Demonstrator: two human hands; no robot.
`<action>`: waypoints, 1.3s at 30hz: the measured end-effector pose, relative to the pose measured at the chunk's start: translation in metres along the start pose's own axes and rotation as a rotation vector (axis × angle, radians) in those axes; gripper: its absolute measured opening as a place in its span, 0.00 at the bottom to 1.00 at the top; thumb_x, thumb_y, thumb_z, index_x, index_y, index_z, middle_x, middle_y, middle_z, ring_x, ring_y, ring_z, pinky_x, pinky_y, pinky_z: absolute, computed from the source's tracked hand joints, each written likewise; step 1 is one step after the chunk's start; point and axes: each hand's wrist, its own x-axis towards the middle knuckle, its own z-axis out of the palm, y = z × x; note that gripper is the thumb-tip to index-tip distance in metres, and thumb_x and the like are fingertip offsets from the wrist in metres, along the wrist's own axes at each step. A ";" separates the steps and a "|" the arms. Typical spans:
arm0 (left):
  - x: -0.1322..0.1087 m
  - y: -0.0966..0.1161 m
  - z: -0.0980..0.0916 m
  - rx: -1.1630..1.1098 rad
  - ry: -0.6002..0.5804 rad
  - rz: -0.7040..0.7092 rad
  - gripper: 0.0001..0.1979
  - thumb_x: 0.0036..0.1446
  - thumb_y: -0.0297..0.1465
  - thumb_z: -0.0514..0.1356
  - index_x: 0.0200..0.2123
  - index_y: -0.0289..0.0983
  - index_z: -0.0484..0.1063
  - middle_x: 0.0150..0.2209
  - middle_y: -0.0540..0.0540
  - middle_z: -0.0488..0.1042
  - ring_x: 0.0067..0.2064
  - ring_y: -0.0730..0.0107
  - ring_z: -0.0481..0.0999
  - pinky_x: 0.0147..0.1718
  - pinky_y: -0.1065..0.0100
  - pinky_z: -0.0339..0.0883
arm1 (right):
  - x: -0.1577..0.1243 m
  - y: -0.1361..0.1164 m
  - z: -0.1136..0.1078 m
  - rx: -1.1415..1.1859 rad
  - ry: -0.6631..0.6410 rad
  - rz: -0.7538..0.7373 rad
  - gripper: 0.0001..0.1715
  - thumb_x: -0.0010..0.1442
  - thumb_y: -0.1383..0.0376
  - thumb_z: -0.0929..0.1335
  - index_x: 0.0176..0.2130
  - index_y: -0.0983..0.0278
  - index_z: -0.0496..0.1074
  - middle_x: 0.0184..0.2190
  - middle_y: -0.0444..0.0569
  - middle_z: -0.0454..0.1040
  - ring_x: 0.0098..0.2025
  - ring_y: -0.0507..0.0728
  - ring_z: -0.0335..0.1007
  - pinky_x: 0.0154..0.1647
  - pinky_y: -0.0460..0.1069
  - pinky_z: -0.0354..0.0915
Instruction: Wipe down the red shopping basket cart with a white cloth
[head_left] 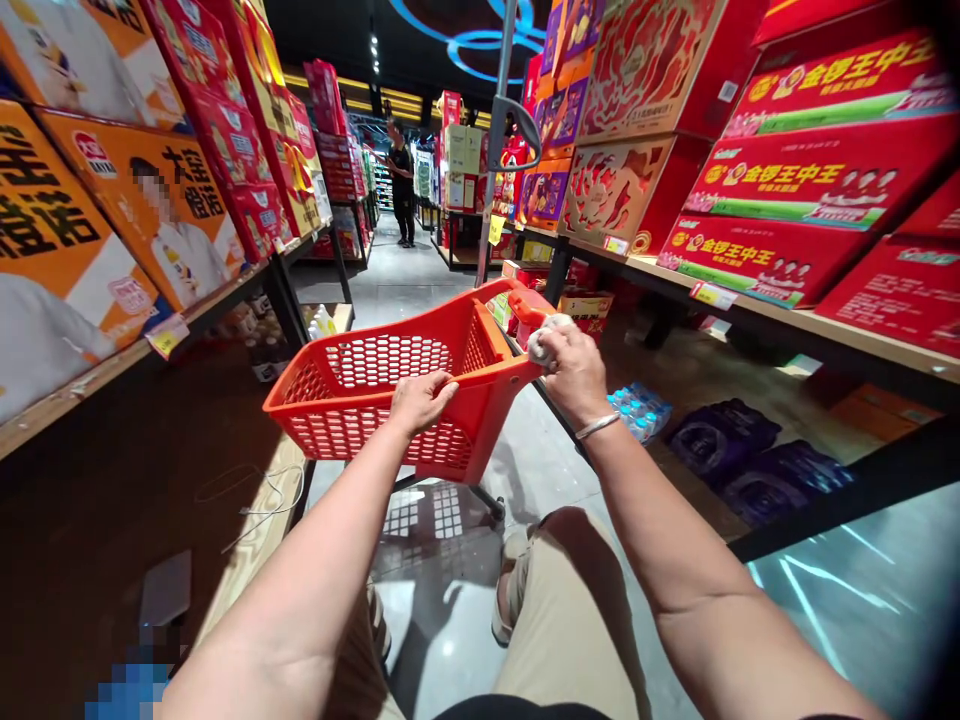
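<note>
An orange plastic shopping cart (352, 385) with a perforated basket stands in the aisle in front of me, tilted to the left in view. My left hand (418, 399) is closed over the cart's near rim. My right hand (571, 368) is closed around a crumpled white cloth or tissue (541, 340) and rests at the cart's right rear corner by the handle. A thin bracelet circles my right wrist. The basket looks empty inside.
Shelves of orange and red boxed goods (112, 200) line the left, and red gift boxes (787, 190) line the right. Packs of bottled water (641, 410) sit on the low right shelf. A person in black (401, 180) stands far down the aisle beside a grey pole (495, 140).
</note>
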 end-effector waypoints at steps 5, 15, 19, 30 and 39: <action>-0.001 0.000 0.005 0.016 0.041 -0.022 0.19 0.70 0.46 0.50 0.43 0.46 0.78 0.37 0.51 0.83 0.42 0.64 0.80 0.43 0.66 0.61 | 0.001 -0.061 0.015 -0.012 -0.164 -0.205 0.24 0.59 0.72 0.67 0.53 0.56 0.75 0.52 0.53 0.73 0.50 0.62 0.65 0.49 0.55 0.59; 0.001 -0.017 0.005 -0.064 0.047 0.025 0.19 0.70 0.46 0.50 0.43 0.47 0.79 0.37 0.51 0.83 0.40 0.64 0.80 0.42 0.66 0.63 | 0.028 -0.009 -0.018 -0.141 -0.262 -0.363 0.18 0.64 0.70 0.67 0.49 0.54 0.78 0.51 0.48 0.74 0.44 0.58 0.62 0.39 0.52 0.54; 0.001 -0.015 0.005 -0.026 0.044 0.024 0.19 0.69 0.45 0.50 0.42 0.47 0.79 0.37 0.50 0.84 0.41 0.63 0.80 0.44 0.65 0.63 | 0.029 0.018 -0.028 -0.136 -0.208 -0.165 0.20 0.58 0.72 0.69 0.48 0.57 0.78 0.48 0.50 0.75 0.40 0.58 0.61 0.38 0.51 0.56; 0.011 0.043 -0.006 -0.182 0.057 0.167 0.25 0.63 0.40 0.60 0.62 0.43 0.72 0.55 0.46 0.79 0.54 0.60 0.77 0.57 0.62 0.65 | -0.004 -0.039 -0.005 -0.088 -0.070 -0.084 0.22 0.64 0.71 0.65 0.53 0.53 0.76 0.55 0.50 0.73 0.49 0.63 0.61 0.44 0.55 0.57; 0.018 0.034 -0.006 -0.196 0.078 0.159 0.19 0.66 0.41 0.60 0.56 0.43 0.75 0.53 0.46 0.78 0.56 0.61 0.75 0.58 0.61 0.64 | 0.015 -0.007 -0.015 0.174 -0.136 -0.300 0.28 0.50 0.78 0.66 0.49 0.60 0.77 0.53 0.50 0.74 0.48 0.59 0.66 0.50 0.52 0.62</action>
